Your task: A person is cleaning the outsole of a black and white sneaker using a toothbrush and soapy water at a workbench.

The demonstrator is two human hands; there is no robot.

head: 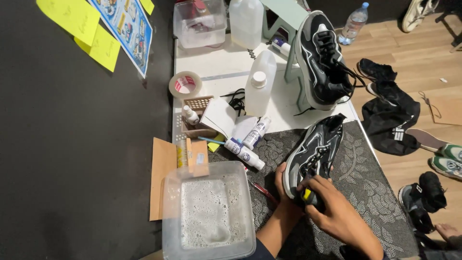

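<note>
Where clutter crowds, patterned mat (365,192) on white table (216,62)

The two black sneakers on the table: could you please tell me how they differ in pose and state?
The sneaker on the mat lies flat on the patterned mat, gripped by the left hand while the right hand presses a brush on it. The sneaker on the stand sits raised and tilted on a pale green stand, untouched. Both are black with light trim.

sneaker (315,151): glossy black synthetic, mesh | mat (365,178): woven patterned cloth | tub (208,212): clear plastic, foamy water | floor (414,53): smooth wood
</note>
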